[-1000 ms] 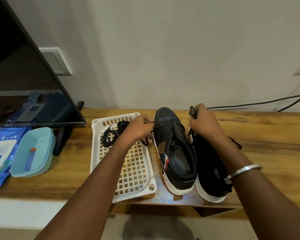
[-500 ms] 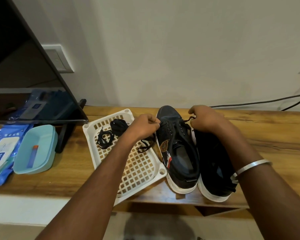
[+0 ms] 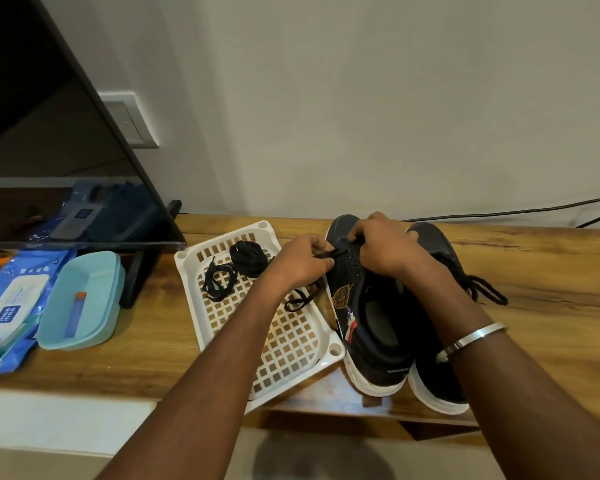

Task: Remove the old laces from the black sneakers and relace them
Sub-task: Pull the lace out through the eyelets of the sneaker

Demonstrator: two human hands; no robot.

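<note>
Beside the white tray (image 3: 293,344), on its right, two black sneakers (image 3: 378,327) stood side by side on the wooden table (image 3: 534,271). Left hand (image 3: 300,263) pinched a lace end (image 3: 333,254) at the nearer sneaker's eyelets. Right hand (image 3: 383,247) curled over that sneaker's front; what it held, could not tell. Spare laces (image 3: 236,268) lay in the tray's far end.
</note>
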